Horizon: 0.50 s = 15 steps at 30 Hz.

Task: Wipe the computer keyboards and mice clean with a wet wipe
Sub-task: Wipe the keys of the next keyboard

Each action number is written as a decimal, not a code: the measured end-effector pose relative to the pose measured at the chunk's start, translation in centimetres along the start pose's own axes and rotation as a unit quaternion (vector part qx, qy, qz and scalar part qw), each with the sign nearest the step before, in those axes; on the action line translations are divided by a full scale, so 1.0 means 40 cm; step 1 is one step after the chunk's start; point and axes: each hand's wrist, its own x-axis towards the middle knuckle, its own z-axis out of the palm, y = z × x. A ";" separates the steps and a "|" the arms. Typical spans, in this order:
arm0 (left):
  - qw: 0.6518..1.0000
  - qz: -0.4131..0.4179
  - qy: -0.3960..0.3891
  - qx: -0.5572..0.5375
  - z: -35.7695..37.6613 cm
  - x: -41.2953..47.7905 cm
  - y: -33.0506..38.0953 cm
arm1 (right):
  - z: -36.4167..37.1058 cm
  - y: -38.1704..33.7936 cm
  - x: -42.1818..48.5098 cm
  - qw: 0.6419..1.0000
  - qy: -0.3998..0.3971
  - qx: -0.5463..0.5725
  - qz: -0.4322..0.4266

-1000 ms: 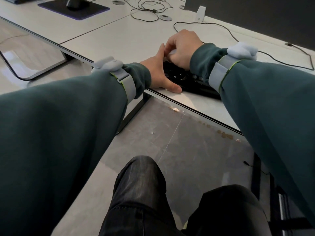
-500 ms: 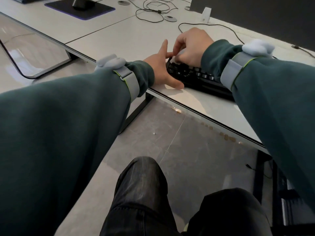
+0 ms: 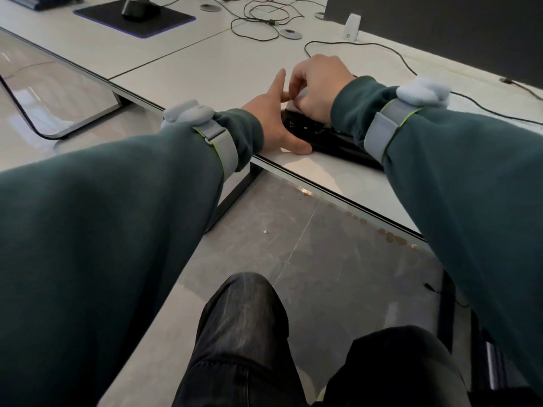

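A black keyboard (image 3: 326, 136) lies near the front edge of the white desk (image 3: 223, 69); my right sleeve hides most of it. My left hand (image 3: 273, 121) grips the keyboard's left end, thumb along the front side and fingers raised. My right hand (image 3: 317, 83) is closed over a white wet wipe (image 3: 301, 94) and presses it onto the keys at the left end. Only a sliver of the wipe shows. A black mouse (image 3: 136, 8) sits far left on a dark mouse pad (image 3: 133, 20).
Loose black cables (image 3: 258, 22) and a cable (image 3: 382, 51) trail across the desk behind the keyboard. A small white device (image 3: 351, 26) stands by a dark monitor (image 3: 455, 27) at the back right. Grey tiled floor (image 3: 323, 245) and my knees lie below the desk edge.
The view has shifted slightly. My right hand has lifted a little toward the keyboard's back left corner, still rubbing with the wipe. My left hand keeps its hold on the left end.
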 end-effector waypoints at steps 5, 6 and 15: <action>1.000 -0.007 0.008 0.008 0.004 0.004 -0.002 | 0.007 -0.005 -0.049 0.996 -0.038 0.028 -0.080; 1.000 -0.004 0.005 0.009 0.003 0.003 0.001 | 0.000 0.001 -0.059 0.995 -0.051 0.020 -0.086; 1.000 -0.002 0.005 0.006 0.003 0.000 0.000 | 0.003 -0.002 -0.057 0.998 -0.014 -0.002 -0.057</action>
